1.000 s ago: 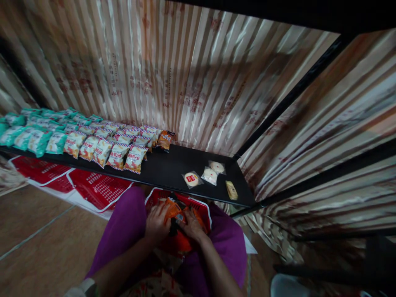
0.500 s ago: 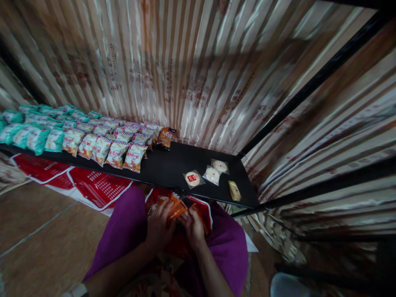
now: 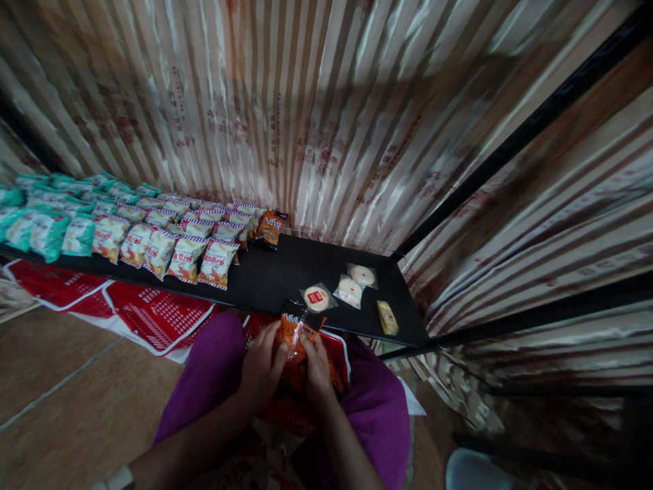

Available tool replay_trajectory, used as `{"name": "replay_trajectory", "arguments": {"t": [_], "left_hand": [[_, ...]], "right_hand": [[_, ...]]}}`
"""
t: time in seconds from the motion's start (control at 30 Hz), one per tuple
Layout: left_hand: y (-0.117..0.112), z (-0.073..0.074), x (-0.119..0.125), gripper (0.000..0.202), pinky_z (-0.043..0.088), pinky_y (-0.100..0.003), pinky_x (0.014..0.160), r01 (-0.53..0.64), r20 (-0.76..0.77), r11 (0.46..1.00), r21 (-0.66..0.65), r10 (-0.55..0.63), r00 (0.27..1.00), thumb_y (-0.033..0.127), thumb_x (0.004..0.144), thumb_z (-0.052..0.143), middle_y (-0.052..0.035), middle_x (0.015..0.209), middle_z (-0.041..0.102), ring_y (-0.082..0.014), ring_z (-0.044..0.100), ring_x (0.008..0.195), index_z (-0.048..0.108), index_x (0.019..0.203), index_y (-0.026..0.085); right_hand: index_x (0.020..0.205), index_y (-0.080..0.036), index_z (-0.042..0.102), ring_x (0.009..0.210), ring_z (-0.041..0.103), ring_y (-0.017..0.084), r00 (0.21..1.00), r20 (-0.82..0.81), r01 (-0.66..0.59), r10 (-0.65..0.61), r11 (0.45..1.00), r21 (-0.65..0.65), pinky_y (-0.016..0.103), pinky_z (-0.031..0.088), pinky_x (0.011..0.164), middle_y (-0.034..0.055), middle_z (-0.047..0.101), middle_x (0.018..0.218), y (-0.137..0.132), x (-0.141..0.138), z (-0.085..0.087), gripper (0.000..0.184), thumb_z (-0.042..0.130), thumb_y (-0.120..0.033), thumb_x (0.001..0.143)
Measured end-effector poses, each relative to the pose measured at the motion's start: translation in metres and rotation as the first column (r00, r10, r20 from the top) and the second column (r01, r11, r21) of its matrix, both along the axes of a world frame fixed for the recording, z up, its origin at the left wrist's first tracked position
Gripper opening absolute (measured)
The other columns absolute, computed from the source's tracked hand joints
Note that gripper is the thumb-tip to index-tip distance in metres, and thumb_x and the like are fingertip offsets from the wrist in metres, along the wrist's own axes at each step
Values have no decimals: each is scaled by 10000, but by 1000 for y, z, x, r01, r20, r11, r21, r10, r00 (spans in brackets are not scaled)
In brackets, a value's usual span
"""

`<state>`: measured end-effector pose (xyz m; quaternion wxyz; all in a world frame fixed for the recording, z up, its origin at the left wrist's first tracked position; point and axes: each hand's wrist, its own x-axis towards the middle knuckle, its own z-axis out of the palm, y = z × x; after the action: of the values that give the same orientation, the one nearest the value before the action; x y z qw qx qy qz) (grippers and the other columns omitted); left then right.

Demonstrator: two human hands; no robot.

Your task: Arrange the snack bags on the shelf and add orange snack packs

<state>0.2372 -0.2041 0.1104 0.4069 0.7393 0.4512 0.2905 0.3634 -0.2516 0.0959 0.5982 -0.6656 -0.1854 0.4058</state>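
Above my lap I hold an orange snack bag (image 3: 293, 333) with a black top edge, tilted toward the shelf. My left hand (image 3: 261, 361) grips its left side, thumb on the front. On its right side, my right hand (image 3: 317, 367) is closed with the thumb over the front face. Below the hands, a red basket (image 3: 343, 350) sits between my knees, with more orange packaging in it, mostly hidden. A similar orange bag (image 3: 270, 228) stands on the black shelf (image 3: 290, 269), at the right end of the rows of white snack bags (image 3: 217, 262).
Teal snack bags (image 3: 48, 231) fill the shelf's left end. Flat round wrapped crackers (image 3: 316, 297) and a small yellow packet (image 3: 388, 318) lie toward its right end. Red baskets (image 3: 158, 316) sit under the shelf. A black metal post (image 3: 474, 163) slants up at the right.
The orange bag has come up and turned more upright, its front now showing between my hands. Both thumbs have moved onto its face. The view has shifted slightly.
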Motion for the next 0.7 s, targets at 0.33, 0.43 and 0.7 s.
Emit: {"name": "replay_trajectory", "arguments": {"t": [0.33,0.43,0.7], "left_hand": [[22,-13,13,453,528,-303,757,16,248,850,-527,136,959,553,760,532,-71,920,706,-227,670,859,616,979,166],[23,-12,12,471,532,-291,676,-8,243,847,-532,162,956,579,717,577,-66,842,702,-218,672,769,605,928,159],[40,-16,6,373,512,-303,695,-226,163,867,-445,327,931,533,790,477,-57,853,669,-212,647,771,541,923,191]], "right_hand": [[1290,-214,528,1354,350,244,987,138,-64,87,985,-160,364,331,1085,45,476,1404,12,1,-14,677,520,-617,746],[1294,-214,516,1368,329,230,974,169,-122,153,976,-179,357,294,1108,49,423,1444,15,1,-8,660,502,-605,763],[1236,-268,545,1205,524,212,945,102,-318,311,946,62,352,428,987,36,647,1181,27,-16,15,516,510,-544,801]]}}
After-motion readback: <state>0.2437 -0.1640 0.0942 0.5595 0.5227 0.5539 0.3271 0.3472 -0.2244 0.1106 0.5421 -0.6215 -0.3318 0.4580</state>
